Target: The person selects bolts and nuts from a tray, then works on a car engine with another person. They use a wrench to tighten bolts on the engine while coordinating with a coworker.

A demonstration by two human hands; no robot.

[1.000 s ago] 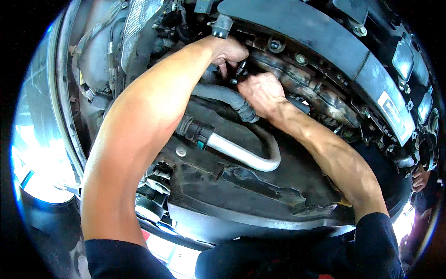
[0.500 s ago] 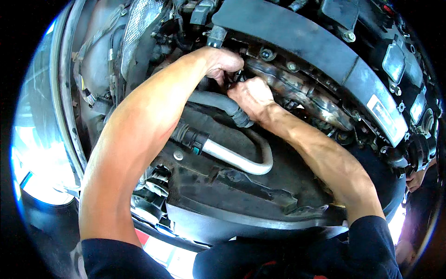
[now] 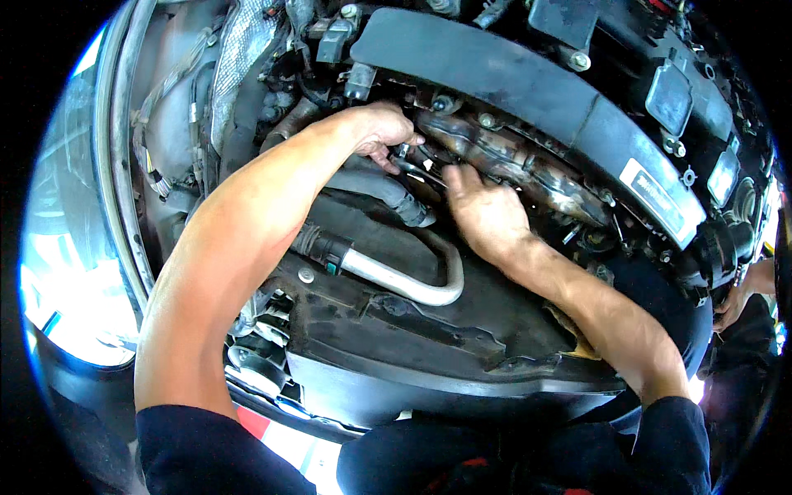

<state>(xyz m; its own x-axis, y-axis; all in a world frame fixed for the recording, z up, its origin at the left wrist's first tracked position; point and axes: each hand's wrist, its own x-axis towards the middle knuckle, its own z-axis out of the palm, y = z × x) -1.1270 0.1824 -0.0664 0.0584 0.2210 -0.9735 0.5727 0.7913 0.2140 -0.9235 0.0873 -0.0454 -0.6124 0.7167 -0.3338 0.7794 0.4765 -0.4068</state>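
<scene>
In the gap at the back of the engine bay, my left hand (image 3: 384, 132) reaches in with its fingers curled round the upper end of a slim metal hand tool (image 3: 423, 172). The tool looks like a wrench or ratchet, though its head is mostly hidden. My right hand (image 3: 491, 214) grips the other end, thumb toward the left hand. Both hands are just in front of a rusty brown metal manifold (image 3: 495, 148). Below the left hand runs a thick black hose (image 3: 371, 183).
A long dark cover (image 3: 487, 62) curves above the manifold. Nearer me are a silver bent pipe (image 3: 396, 277) and a black plastic panel (image 3: 429, 330). Wiring (image 3: 153, 161) lines the left side. Another person's hand (image 3: 733, 305) shows at the far right.
My right hand has moved away from the left, down and to the right, baring the metal tool between them. The whole view has shifted slightly.
</scene>
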